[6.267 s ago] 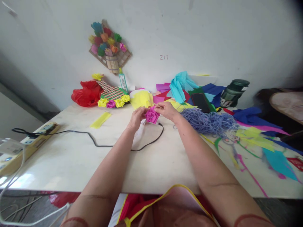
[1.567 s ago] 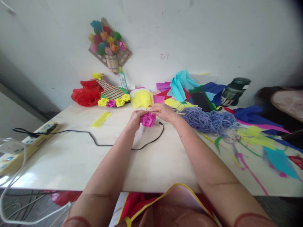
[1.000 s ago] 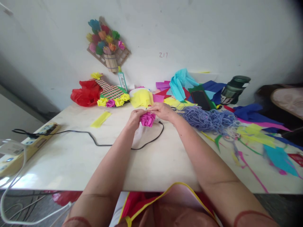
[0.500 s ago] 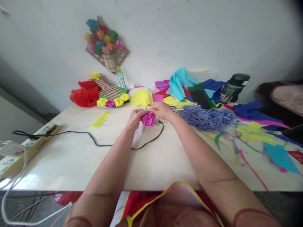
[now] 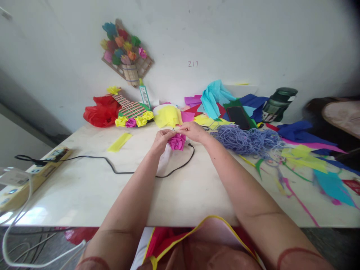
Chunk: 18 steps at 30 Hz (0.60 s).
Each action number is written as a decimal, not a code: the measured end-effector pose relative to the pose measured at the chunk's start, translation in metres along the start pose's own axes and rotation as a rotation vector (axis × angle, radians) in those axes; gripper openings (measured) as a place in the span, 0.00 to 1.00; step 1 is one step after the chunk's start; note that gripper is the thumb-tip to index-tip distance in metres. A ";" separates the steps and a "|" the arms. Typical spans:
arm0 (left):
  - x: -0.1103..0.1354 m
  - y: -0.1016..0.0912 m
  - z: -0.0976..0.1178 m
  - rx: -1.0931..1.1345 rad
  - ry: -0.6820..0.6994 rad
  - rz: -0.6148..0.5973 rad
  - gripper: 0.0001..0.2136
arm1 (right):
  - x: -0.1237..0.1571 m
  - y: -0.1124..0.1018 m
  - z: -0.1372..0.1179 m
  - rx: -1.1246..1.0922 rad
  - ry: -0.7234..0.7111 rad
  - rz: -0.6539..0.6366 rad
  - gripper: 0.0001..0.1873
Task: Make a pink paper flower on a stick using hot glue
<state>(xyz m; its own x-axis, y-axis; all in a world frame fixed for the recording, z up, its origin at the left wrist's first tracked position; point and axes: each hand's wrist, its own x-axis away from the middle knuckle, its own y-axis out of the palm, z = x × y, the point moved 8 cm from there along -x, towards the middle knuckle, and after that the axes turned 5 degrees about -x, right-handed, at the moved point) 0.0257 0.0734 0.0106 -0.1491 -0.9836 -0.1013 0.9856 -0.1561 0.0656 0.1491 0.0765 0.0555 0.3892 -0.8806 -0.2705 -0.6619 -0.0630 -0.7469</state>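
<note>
A magenta paper flower (image 5: 176, 142) hangs between both my hands just above the white table (image 5: 84, 187). My left hand (image 5: 161, 138) pinches its left side with closed fingers. My right hand (image 5: 192, 131) grips its upper right edge, fingers curled together. A thin stick seems to run under my right fingers, too small to be sure. A black cable (image 5: 118, 170) loops on the table just below the flower.
Yellow paper (image 5: 168, 116), a woven craft with small flowers (image 5: 132, 111) and a red bag (image 5: 101, 110) lie behind. Purple yarn (image 5: 247, 138), a phone (image 5: 238, 117), a green jar (image 5: 278, 104) and paper scraps (image 5: 303, 159) crowd the right. A power strip (image 5: 30, 176) sits left.
Over the last seconds the flower was turned and dropped slightly lower between my hands. Both hands stayed closed on it at the same spot.
</note>
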 end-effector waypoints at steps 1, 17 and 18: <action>0.000 0.000 0.000 -0.005 0.000 -0.003 0.10 | 0.000 0.000 0.001 -0.014 0.001 0.000 0.13; -0.001 -0.001 -0.003 -0.022 -0.009 -0.013 0.10 | -0.001 -0.002 0.001 0.017 -0.027 0.041 0.09; -0.001 -0.002 -0.003 -0.025 -0.009 -0.012 0.10 | -0.001 -0.002 0.001 0.016 -0.027 0.043 0.09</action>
<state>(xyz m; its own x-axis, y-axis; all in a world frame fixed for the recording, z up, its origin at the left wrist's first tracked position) 0.0245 0.0753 0.0078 -0.1613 -0.9825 -0.0932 0.9854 -0.1656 0.0401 0.1505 0.0778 0.0570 0.3781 -0.8693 -0.3183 -0.6677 -0.0179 -0.7442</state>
